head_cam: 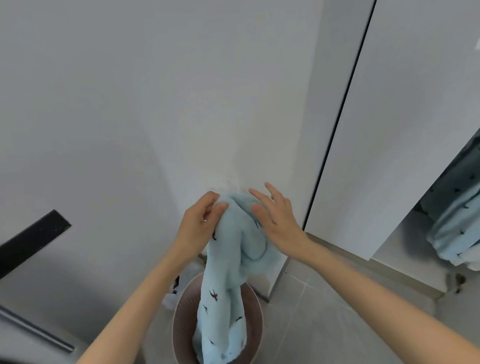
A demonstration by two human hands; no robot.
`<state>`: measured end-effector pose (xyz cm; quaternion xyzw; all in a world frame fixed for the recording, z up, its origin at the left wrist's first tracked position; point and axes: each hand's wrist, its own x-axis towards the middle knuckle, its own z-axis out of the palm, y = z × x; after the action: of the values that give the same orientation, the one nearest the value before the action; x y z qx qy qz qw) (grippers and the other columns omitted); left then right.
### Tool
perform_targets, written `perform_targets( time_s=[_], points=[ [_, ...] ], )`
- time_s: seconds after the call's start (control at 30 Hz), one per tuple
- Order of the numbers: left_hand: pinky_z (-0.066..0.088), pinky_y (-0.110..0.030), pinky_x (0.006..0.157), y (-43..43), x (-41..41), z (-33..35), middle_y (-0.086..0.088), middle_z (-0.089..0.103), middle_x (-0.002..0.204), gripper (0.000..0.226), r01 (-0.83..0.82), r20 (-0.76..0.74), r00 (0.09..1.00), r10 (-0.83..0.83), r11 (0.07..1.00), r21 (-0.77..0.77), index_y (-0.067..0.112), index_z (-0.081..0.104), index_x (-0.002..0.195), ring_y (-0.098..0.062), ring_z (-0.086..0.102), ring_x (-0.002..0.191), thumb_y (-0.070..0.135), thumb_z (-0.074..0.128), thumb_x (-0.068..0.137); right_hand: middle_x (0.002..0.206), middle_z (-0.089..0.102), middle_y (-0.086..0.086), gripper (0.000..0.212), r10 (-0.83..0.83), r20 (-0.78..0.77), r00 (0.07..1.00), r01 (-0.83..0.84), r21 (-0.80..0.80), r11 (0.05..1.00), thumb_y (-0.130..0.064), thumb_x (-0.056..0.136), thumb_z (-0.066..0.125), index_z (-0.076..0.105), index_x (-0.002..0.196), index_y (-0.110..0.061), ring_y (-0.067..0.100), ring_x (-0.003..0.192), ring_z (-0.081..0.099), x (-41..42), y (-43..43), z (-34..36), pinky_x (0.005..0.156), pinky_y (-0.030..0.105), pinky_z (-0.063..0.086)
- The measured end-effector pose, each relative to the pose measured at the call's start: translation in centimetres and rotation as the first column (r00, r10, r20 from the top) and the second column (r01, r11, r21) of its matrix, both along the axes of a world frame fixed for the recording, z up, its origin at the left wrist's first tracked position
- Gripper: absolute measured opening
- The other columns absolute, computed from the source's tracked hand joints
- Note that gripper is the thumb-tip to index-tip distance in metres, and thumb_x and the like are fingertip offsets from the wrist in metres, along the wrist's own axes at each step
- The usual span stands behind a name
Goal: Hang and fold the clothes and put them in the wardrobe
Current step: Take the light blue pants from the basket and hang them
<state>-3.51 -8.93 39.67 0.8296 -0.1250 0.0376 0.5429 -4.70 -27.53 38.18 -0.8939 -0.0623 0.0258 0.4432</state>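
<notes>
The step in hand looks like taking one piece out of the laundry to sort it. A light blue garment [228,259] printed with small dark birds hangs bunched in the air in front of the person. Its lower end trails down into a round pinkish basket [183,310] that stands on the tiled floor [321,335] near the corner of the room.

The left hand [204,217] holds the garment at its top, with its fingers [219,208] curled and clamped on a gathered fold of the cloth. The right hand [274,219] lies against the garment's right side, fingers straight and spread apart, gripping nothing.

To the right stands the wardrobe [401,107], its white doors reaching to the floor. At the far right edge an open section shows a stack of folded clothes [471,218], some in the same blue print.

The garment is neither folded nor hung, so most of the work on this piece remains. The next move probably calls for the right hand to find an edge or seam, so both hands can lift the cloth clear of the basket and shake it open. Which garment it is cannot be told while it is bunched, and that decides whether it is folded or hung.
</notes>
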Motion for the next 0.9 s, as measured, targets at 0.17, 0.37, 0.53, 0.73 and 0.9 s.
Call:
perform_targets(
  time_s=[0.17,0.37,0.53,0.73,0.9],
  points=[
    [0.033,-0.014,0.054,-1.2,1.1,3.9,-0.005,0.047,0.064,0.023,0.030,0.072,0.997,-0.027,0.999,-0.036,0.003,0.056,0.083,-0.007,0.039,0.056,0.022,0.053,0.096,0.128,0.055,-0.010,0.052,0.036,0.101,0.994,-0.075,0.405,0.911,-0.067,0.087,0.035,0.039,0.130,-0.039,0.005,0.116,0.054,-0.7,3.8,0.6,0.096,0.026,0.046],
    [0.043,-0.010,0.061,-1.5,2.6,7.7,0.016,0.061,0.065,0.014,0.009,0.070,0.998,-0.003,0.996,-0.089,0.013,0.064,0.080,0.006,0.055,0.062,0.018,0.059,0.093,0.072,0.055,-0.004,0.026,-0.127,0.184,0.975,0.047,0.386,0.921,-0.041,0.094,0.053,0.043,0.095,-0.016,0.005,0.058,0.049,0.1,4.5,2.3,0.055,0.023,0.040],
    [0.056,-0.021,0.068,0.0,2.9,7.3,0.006,0.067,0.082,0.012,-0.121,-0.038,0.993,0.115,0.946,-0.299,0.015,0.066,0.092,-0.004,0.063,0.070,0.019,0.055,0.095,0.060,0.035,-0.010,0.038,-0.200,0.302,0.932,0.080,0.366,0.927,-0.036,0.092,0.058,0.032,0.069,-0.021,0.003,0.050,0.033,1.6,3.2,5.9,0.050,0.018,0.031],
    [0.051,-0.027,0.080,0.1,0.0,-0.7,0.002,0.065,0.104,0.014,-0.020,-0.085,0.996,0.007,0.989,-0.146,0.022,0.056,0.107,-0.013,0.063,0.090,0.024,0.052,0.094,0.064,0.037,-0.009,0.038,-0.340,0.301,0.891,0.174,0.466,0.868,-0.038,0.092,0.060,0.036,0.070,-0.018,0.001,0.053,0.033,4.0,2.0,9.2,0.052,0.016,0.032],
    [0.047,-0.029,0.093,-2.1,-0.7,-5.3,0.012,0.061,0.120,0.051,0.222,-0.218,0.951,-0.219,0.975,-0.008,0.030,0.049,0.125,-0.007,0.059,0.109,0.057,0.057,0.082,0.065,0.040,-0.008,0.036,-0.396,0.302,0.867,0.192,0.531,0.825,-0.038,0.092,0.059,0.039,0.070,-0.017,0.000,0.051,0.036,4.6,2.0,11.5,0.051,0.013,0.034]
  ],
)
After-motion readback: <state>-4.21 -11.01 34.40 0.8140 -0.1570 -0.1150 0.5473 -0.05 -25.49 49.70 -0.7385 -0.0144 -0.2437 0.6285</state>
